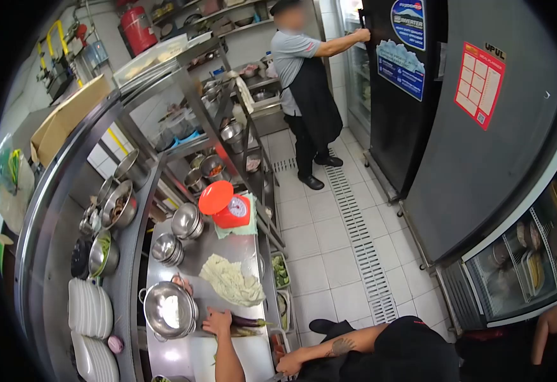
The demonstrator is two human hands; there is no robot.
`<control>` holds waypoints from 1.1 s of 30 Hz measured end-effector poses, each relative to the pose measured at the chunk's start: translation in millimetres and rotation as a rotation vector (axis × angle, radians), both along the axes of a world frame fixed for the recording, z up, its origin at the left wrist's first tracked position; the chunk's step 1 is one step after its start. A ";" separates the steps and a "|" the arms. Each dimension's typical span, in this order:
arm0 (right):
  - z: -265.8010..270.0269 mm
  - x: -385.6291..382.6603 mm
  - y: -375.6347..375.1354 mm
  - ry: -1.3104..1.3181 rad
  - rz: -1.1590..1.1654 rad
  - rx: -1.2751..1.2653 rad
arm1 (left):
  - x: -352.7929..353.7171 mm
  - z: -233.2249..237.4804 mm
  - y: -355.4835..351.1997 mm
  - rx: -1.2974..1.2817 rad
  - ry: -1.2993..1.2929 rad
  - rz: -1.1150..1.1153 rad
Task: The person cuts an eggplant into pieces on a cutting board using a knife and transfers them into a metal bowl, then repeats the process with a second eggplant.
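Note:
On the steel counter, my left hand point(217, 322) lies palm down with its fingers apart. It is between a steel colander point(169, 310) and several dark purple eggplants point(251, 323), whose near ends meet the hand. Just below, a white cutting board point(234, 358) lies partly under my left forearm. At the counter's front edge, my right hand point(289, 363) is closed beside a row of containers; what its fingers hold, if anything, is hidden. A crumpled pale green cloth-like or leafy thing point(232, 280) lies above the eggplants.
Stacked steel bowls point(187, 221) and a red scale point(230, 207) stand farther along the counter. White plates point(90, 309) fill the left shelf. A co-worker point(304, 83) grips a black fridge point(402, 83) door. A floor drain point(355, 223) runs down the aisle beside a glass-fronted cooler point(533, 242).

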State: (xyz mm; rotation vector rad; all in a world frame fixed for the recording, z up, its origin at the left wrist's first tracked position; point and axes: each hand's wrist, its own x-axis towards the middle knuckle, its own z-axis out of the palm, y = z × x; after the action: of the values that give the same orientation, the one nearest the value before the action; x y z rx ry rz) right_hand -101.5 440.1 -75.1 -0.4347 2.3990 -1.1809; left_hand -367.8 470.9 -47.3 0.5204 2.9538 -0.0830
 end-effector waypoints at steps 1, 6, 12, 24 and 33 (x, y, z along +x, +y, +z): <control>-1.5 -1.9 0.9 -0.004 0.013 -0.005 | -3.2 1.3 1.3 -0.047 -0.056 0.009; -46.0 -25.9 -7.3 0.003 0.081 0.007 | -1.0 14.3 14.4 0.052 -0.098 0.054; -51.5 -27.3 -1.4 0.010 0.080 -0.013 | -22.8 -11.4 12.8 0.741 -0.135 0.077; -11.6 -16.0 -2.2 0.054 0.034 -0.099 | -14.5 79.1 -142.7 2.439 -0.940 0.263; -25.4 -52.3 -13.0 -0.175 -0.109 -0.039 | 89.8 75.8 -281.1 1.804 -0.677 0.536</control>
State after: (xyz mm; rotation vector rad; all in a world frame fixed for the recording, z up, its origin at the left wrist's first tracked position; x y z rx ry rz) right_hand -153.8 427.1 -100.5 -0.2046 2.2764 -1.2600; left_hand -278.0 189.7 28.5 -0.1871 1.6015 2.2326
